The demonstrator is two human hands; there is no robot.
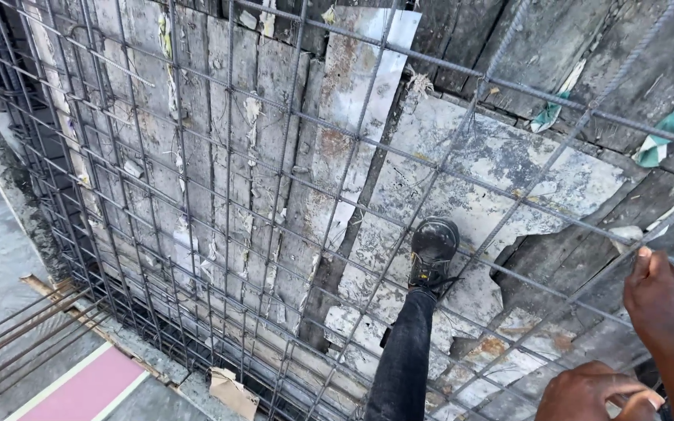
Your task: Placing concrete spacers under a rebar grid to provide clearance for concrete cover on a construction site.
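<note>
Pinching a thin steel bar of the bar grid with right hand, near the grid's right edge. Left hand curled shut low at the bottom right corner; cannot tell on what. Best to grip firm and keep shoe steady on the boards. Bars grey, thin, crossed in squares.

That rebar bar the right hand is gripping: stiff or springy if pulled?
Probably stiff but slightly springy: the rebar bar is thin, long and crosses many others in the rebar grid. Likely hard to shift, since it seems tied in. Its ribbed surface should give the right hand a firm grip.
</note>
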